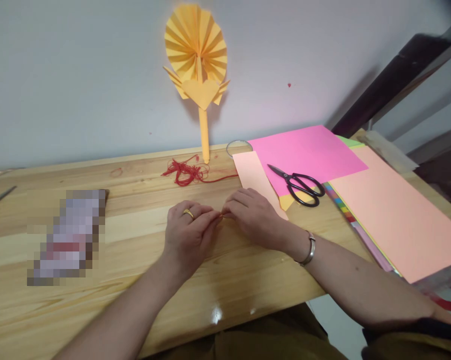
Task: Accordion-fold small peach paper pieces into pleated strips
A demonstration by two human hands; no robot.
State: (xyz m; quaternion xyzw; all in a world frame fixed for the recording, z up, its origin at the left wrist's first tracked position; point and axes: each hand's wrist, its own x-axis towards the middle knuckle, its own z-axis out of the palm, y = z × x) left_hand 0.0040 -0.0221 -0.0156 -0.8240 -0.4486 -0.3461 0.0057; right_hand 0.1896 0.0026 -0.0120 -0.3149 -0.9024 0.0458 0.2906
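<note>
Over the middle of the wooden table, my left hand (189, 235) and my right hand (253, 217) meet fingertip to fingertip. Both are closed in a pinch, and whatever lies between the fingers is too small and covered to make out. Just behind my right hand, a pale peach paper strip (253, 170) lies partly under its fingers. A tangle of red thread (185, 172) sits beyond my hands, one strand running right to the strip. Black-handled scissors (304, 187) rest on the papers to the right of my right hand.
A yellow folded-paper flower (197, 55) on a rolled stem leans against the wall. Pink paper (308, 155) and a peach sheet stack (405, 220) cover the right side. A blurred-out flat object (71, 235) and a dark pointed tool (0, 200) lie at left.
</note>
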